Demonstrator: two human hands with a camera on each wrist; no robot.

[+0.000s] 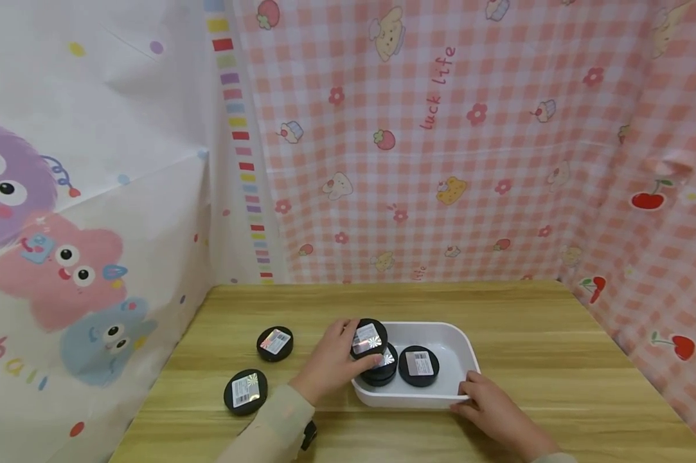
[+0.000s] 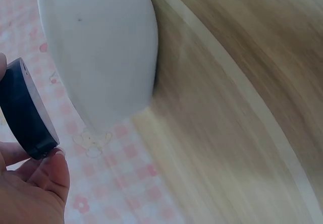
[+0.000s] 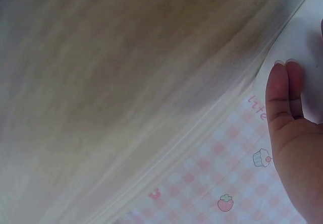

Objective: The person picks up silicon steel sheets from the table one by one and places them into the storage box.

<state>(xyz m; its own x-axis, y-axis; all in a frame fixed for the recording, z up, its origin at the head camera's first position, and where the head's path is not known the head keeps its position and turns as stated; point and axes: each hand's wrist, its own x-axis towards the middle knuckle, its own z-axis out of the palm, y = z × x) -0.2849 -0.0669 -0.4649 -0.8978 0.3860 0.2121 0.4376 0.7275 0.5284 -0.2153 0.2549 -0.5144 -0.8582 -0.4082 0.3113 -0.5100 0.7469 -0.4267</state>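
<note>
My left hand (image 1: 331, 361) pinches a flat, round black disc (image 1: 367, 337) with a silver label, over the left end of a white tray (image 1: 411, 402). In the left wrist view, the held disc (image 2: 25, 108) is edge-on between thumb and fingers, beside the tray's outer wall (image 2: 101, 52). Under it, partly hidden, black discs (image 1: 389, 368) lie stacked in the tray. Another labelled disc (image 1: 419, 364) lies flat to their right. My right hand (image 1: 492, 405) grips the tray's near right corner, with fingers (image 3: 278, 93) against the white wall in the right wrist view.
Two more labelled black discs, one farther back (image 1: 275, 343) and one nearer (image 1: 246, 392), lie on the wooden table (image 1: 527, 334) left of the tray. A pink checked cloth (image 1: 417, 161) hangs behind the table, and a white printed sheet (image 1: 151, 212) at the left.
</note>
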